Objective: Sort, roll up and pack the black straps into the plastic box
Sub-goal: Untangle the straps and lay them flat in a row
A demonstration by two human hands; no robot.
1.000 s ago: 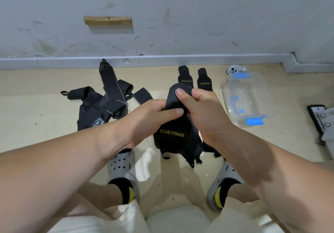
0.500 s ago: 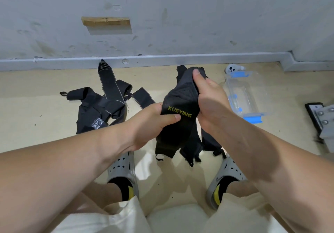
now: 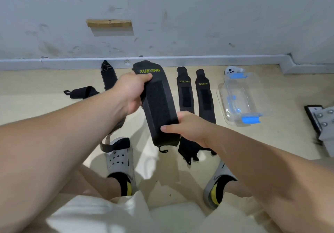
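Observation:
A black strap (image 3: 159, 104) with yellow XUEYING lettering is stretched out flat in the air between my hands. My left hand (image 3: 131, 92) grips its far end by the lettering. My right hand (image 3: 188, 127) pinches its near end. Two more black straps (image 3: 185, 93) (image 3: 205, 97) lie side by side on the floor just to the right. A tangle of black straps (image 3: 108, 77) lies on the left, partly hidden by my left arm. The clear plastic box (image 3: 242, 97) with blue clips stands on the floor at the right.
A white controller (image 3: 232, 70) lies behind the box by the wall skirting. A grey metal piece with bolts (image 3: 323, 119) sits at the right edge. My feet in grey clogs (image 3: 119, 158) (image 3: 217, 184) rest on the floor below the hands.
The bunched strap has been pulled out straight: my left hand went up and away to its lettered end, my right hand came down to the near end. The two laid-out straps now show.

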